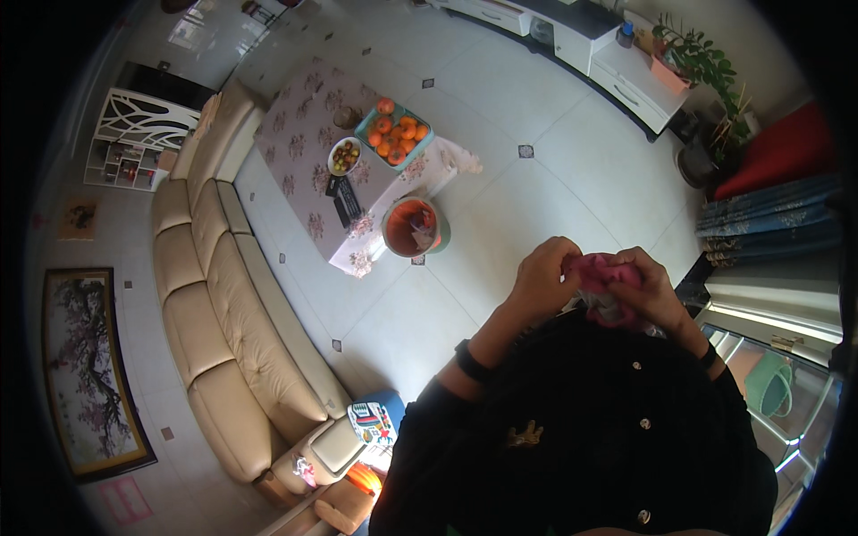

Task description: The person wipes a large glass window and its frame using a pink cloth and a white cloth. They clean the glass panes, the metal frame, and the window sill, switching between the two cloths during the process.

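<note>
Both of my hands are raised in front of my chest, gripping a crumpled pink cloth item (596, 268) from its two sides. My left hand (546, 275) pinches its left edge between thumb and fingers. On the other side, my right hand (640, 285) has its thumb pressed over the pink fabric. A whitish, partly see-through part (603, 305) hangs below the pink folds, close to my black shirt. What exactly the item is, I cannot tell. A dark band circles each of my wrists.
A trash bin (415, 228) with an orange-red inside stands by a low table with a floral tablecloth (298, 144). The table bears a basket of orange fruit (395, 137), a bowl (345, 156) and remote controls (345, 201). A beige leather sofa (221, 321) lies left; a potted plant (704, 63) upper right.
</note>
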Motion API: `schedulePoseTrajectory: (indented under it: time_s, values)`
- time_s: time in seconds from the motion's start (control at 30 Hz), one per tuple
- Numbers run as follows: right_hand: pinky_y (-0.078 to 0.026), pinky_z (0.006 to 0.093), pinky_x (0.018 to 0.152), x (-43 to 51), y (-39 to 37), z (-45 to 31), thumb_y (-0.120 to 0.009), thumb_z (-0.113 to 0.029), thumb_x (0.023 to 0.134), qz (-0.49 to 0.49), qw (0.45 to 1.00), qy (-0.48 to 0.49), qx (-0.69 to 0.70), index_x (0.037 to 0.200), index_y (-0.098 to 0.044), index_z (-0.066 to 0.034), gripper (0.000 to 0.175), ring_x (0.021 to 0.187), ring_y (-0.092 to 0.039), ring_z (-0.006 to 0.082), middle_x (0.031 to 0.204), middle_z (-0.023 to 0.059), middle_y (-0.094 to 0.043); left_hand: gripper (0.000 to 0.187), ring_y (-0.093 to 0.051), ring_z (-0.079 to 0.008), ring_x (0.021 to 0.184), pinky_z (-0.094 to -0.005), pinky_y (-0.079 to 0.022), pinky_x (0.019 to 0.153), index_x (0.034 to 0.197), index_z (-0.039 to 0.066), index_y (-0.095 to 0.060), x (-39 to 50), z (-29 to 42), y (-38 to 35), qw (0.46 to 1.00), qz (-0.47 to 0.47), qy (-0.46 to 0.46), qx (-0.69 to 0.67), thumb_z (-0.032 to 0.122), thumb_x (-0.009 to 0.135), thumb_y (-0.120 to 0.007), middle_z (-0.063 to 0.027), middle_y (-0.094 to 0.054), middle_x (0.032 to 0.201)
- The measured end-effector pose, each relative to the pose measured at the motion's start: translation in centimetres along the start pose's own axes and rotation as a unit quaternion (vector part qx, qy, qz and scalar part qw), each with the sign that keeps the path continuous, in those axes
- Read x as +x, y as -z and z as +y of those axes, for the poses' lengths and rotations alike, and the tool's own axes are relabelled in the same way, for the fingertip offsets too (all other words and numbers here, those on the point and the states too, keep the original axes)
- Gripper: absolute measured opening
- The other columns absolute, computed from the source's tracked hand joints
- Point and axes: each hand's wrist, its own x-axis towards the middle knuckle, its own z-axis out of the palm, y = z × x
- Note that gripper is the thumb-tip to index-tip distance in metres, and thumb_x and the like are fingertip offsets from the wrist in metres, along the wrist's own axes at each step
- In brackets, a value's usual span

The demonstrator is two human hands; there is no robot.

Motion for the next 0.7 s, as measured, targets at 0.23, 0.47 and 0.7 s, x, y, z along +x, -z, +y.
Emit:
schedulePoseTrajectory:
  time_s: [0.23, 0.47, 0.7]
  values:
    - [-0.052, 0.0309, 0.092, 0.1, -0.6, -0.8, -0.07, -0.004, 0.083, 0.048, 0.998, 0.009, -0.044, 0.126, -0.054, -0.0018, 0.046, 0.104, -0.063, 0.0181, 0.113, 0.0117, -0.066, 0.018, -0.057, -0.017, 0.074, -0.0302, -0.048, 0.068, 0.097, 0.0, -0.058, 0.5, -0.4, 0.3, 0.999, -0.041, 0.016, -0.017, 0.007, 0.082, -0.067, -0.0089, -0.058, 0.089]
    - [-0.052, 0.0299, 0.089, 0.0, -0.8, -1.1, -0.072, -0.006, 0.083, 0.044, 0.998, -0.004, -0.034, 0.13, -0.052, 0.0001, 0.051, 0.101, -0.063, 0.0171, 0.111, 0.0113, -0.065, 0.014, -0.054, -0.0089, 0.073, -0.0245, -0.043, 0.065, 0.089, -0.001, -0.061, 1.2, 0.1, 1.0, 0.991, -0.051, 0.019, -0.119, 0.012, 0.093, -0.064, -0.0042, -0.06, 0.081]
    - [-0.052, 0.0301, 0.088, -1.4, -0.7, -1.3, -0.074, -0.008, 0.083, 0.079, 0.996, -0.024, -0.019, 0.127, -0.055, -0.0007, 0.049, 0.098, -0.063, 0.0164, 0.105, 0.0101, -0.067, 0.018, -0.045, -0.0032, 0.071, -0.0207, -0.038, 0.063, 0.088, 0.0, -0.06, 2.1, 1.1, 1.0, 0.973, -0.121, 0.061, -0.184, 0.014, 0.1, -0.056, 0.0031, -0.055, 0.075]
